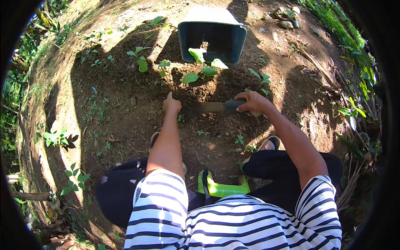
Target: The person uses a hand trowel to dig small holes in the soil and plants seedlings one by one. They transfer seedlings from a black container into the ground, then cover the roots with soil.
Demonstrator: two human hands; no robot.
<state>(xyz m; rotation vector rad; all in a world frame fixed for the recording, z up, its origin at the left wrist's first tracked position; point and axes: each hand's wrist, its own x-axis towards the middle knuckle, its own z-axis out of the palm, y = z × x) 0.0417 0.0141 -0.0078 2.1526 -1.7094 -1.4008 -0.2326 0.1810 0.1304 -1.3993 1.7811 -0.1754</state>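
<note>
My right hand (254,103) grips the dark wrapped handle of a broad-bladed knife (212,107), whose blade points left, low over loose soil. My left hand (172,104) is at the soil just left of the blade, its fingers pointing away from me; whether it holds anything is hard to tell. Beyond the blade stands a leafy seedling (207,72) in crumbly brown soil. A plastic bin (182,43) lies on its side right behind that seedling, its dark opening facing me. Another seedling (262,77) grows beyond my right hand.
More seedlings (139,59) grow to the left in the bed. Stones (286,24) lie at the upper right, near dry stalks (318,67). A bright green plastic stool (229,189) is beneath me, between my legs. Small weeds (100,109) dot the ground at left.
</note>
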